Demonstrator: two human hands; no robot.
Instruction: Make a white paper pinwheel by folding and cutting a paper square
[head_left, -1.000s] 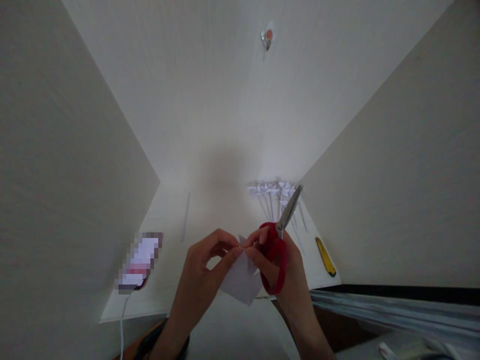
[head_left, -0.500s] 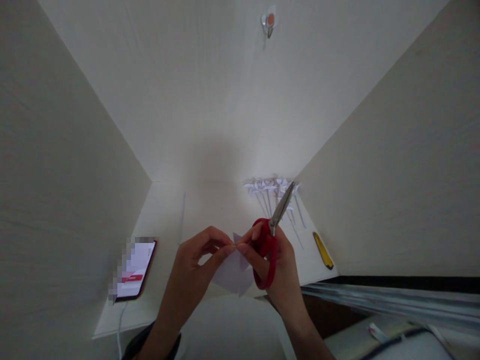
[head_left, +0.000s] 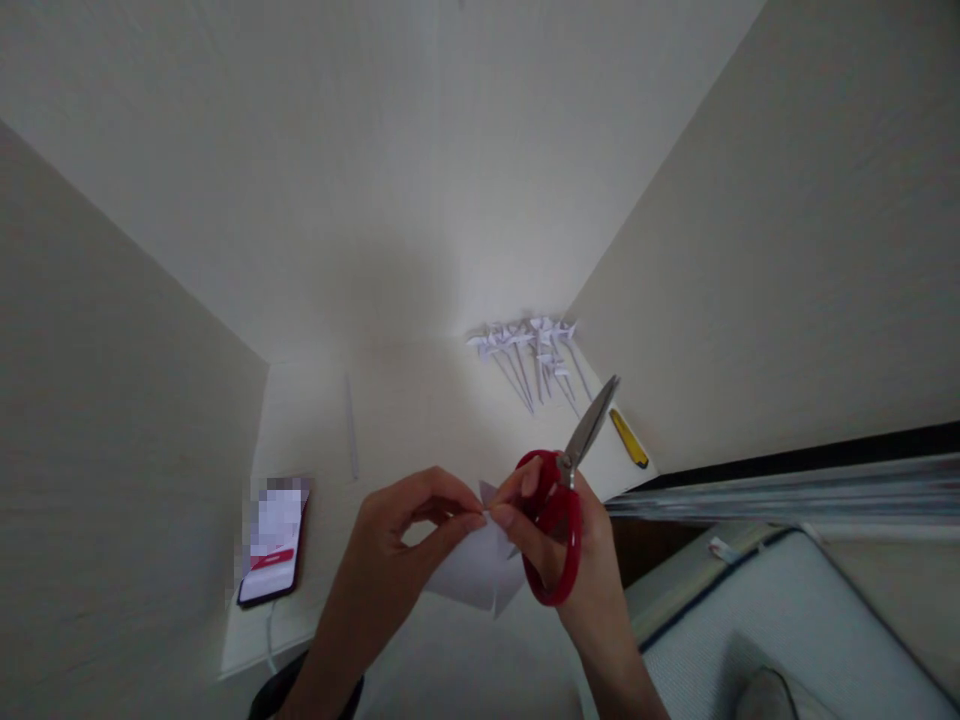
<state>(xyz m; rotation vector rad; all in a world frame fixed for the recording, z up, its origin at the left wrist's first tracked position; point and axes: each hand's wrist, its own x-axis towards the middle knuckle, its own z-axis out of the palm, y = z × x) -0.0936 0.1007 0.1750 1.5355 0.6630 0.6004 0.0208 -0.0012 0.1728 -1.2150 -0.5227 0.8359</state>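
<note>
A white sheet of paper (head_left: pixel 469 570) with a slit at its lower edge hangs between my two hands. My left hand (head_left: pixel 416 530) is closed, its thumb and forefinger pinching the paper near the top. Right beside it, the thumb and forefinger of my right hand (head_left: pixel 555 540) also pinch the paper, fingertips nearly touching the left ones. Red-handled scissors (head_left: pixel 555 515) hang on my right hand, with their blades together and pointing up to the right. Part of the paper is hidden behind the fingers.
Several white paper pinwheels on thin sticks (head_left: pixel 536 345) lie at the desk's back right. A yellow cutter (head_left: pixel 628 438) is by the right wall. At left are a phone (head_left: pixel 277 560) with a cable and a thin white stick (head_left: pixel 352 425).
The view has tilted down and turned, so the desk things appear shifted. Both hands still pinch the paper, and the scissors stay on the right hand.
</note>
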